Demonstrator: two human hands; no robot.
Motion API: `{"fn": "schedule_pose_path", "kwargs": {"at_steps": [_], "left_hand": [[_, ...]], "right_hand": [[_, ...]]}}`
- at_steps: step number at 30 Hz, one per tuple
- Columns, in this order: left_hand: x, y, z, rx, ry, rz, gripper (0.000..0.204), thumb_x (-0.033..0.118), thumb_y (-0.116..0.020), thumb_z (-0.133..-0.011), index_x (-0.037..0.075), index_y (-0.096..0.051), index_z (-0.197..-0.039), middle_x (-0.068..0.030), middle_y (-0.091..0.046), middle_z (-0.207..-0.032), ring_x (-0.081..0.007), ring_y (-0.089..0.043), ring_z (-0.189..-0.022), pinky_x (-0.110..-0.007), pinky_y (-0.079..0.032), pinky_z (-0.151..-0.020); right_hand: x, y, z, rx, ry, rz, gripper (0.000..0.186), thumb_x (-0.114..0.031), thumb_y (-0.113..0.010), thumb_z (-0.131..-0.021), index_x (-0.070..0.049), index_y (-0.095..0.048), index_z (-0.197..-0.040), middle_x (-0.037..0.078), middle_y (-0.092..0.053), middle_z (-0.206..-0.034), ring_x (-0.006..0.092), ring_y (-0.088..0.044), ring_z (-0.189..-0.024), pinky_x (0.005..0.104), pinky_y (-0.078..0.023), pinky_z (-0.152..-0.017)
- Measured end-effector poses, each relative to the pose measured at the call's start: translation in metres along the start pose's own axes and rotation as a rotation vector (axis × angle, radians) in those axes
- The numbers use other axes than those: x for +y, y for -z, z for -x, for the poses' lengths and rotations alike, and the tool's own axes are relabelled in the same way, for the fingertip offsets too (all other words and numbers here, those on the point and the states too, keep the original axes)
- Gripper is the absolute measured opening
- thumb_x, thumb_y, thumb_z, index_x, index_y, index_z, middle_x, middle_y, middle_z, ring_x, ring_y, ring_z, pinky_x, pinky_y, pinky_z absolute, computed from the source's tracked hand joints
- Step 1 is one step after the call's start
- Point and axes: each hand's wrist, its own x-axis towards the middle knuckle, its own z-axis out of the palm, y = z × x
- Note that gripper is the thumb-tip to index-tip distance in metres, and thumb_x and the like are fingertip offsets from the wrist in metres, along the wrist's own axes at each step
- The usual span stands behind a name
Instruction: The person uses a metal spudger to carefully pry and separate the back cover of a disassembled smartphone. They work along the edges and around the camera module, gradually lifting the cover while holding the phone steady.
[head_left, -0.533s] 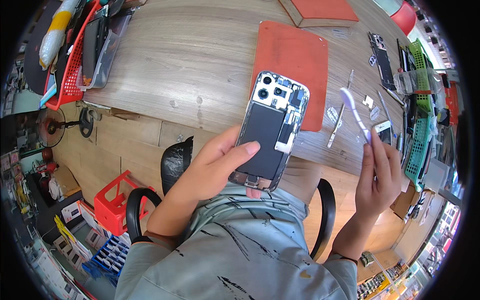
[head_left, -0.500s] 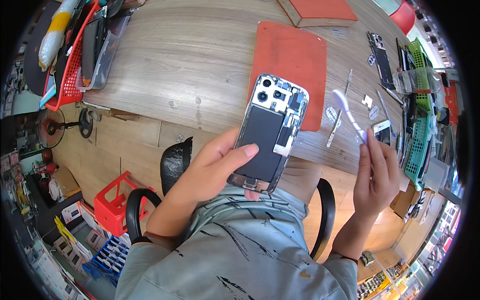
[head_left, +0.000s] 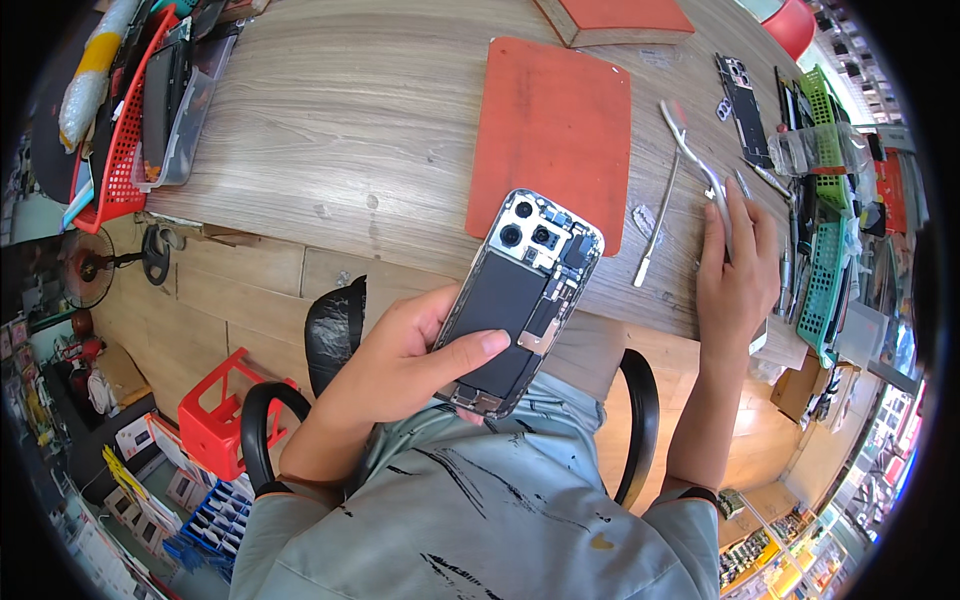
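Tabletop: room was left between upper left and centre.
Red basket: passage was barred at upper left.
Green baskets: passage was barred at right.

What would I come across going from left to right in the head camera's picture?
Red basket, red stool, left hand holding an opened phone, thin metal tool, right hand holding a white toothbrush, teal basket.

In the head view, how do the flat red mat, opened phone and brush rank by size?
1. Flat red mat
2. Opened phone, held in front of the mat's lower edge
3. Brush, partly hidden by the right hand
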Motion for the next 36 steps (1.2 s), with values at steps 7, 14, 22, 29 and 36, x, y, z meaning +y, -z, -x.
{"fn": "schedule_pose_path", "kwargs": {"at_steps": [7, 14, 22, 29, 36], "left_hand": [[-0.011, -0.004, -0.001, 0.041, -0.128, -0.116, 0.035, 0.01, -0.069, -0.114, -0.007, -0.066, -0.144, -0.0147, -0.08, -0.125, -0.0152, -0.078, -0.097, -0.031, -0.067, -0.072], [-0.006, -0.004, 0.005, 0.041, -0.082, -0.102, 0.036, 0.01, -0.069, -0.114, -0.007, -0.066, -0.145, -0.013, -0.08, -0.128, -0.0147, -0.076, -0.106, -0.031, -0.064, -0.086], [-0.007, 0.0, 0.002, 0.002, -0.134, -0.14, 0.037, 0.009, -0.069, -0.114, -0.007, -0.067, -0.147, -0.0107, -0.08, -0.131, -0.0141, -0.073, -0.117, -0.033, -0.059, -0.102], [-0.004, 0.0, 0.004, 0.024, -0.081, -0.157, 0.035, 0.01, -0.071, -0.114, -0.006, -0.068, -0.145, -0.0091, -0.079, -0.13, -0.0127, -0.072, -0.116, -0.033, -0.059, -0.102], [0.003, -0.003, 0.008, 0.069, 0.002, -0.162, 0.033, 0.012, -0.073, -0.113, -0.006, -0.07, -0.141, -0.0061, -0.08, -0.122, -0.0094, -0.072, -0.108, -0.029, -0.059, -0.095]], "right_hand": [[-0.047, 0.034, -0.015, -0.086, 0.188, -0.533, 0.029, -0.007, -0.093, -0.089, -0.005, -0.083, -0.116, 0.009, -0.078, -0.115, 0.0289, -0.073, -0.102, 0.0411, -0.058, -0.086], [-0.076, 0.027, -0.042, -0.259, 0.435, -0.713, 0.026, -0.003, -0.092, -0.084, -0.003, -0.085, -0.109, 0.009, -0.076, -0.103, 0.0286, -0.07, -0.093, 0.0405, -0.054, -0.08], [-0.077, 0.033, -0.058, -0.302, 0.565, -0.635, 0.018, -0.003, -0.09, -0.086, -0.003, -0.082, -0.101, 0.007, -0.074, -0.097, 0.0289, -0.068, -0.086, 0.0418, -0.052, -0.073], [-0.085, 0.041, -0.07, -0.303, 0.729, -0.47, 0.02, -0.003, -0.088, -0.08, -0.003, -0.078, -0.098, 0.006, -0.07, -0.095, 0.0272, -0.066, -0.081, 0.042, -0.052, -0.067], [-0.095, 0.048, -0.069, -0.318, 0.827, -0.352, 0.025, -0.004, -0.085, -0.077, -0.001, -0.075, -0.1, 0.006, -0.064, -0.091, 0.026, -0.065, -0.08, 0.041, -0.053, -0.065]]}}
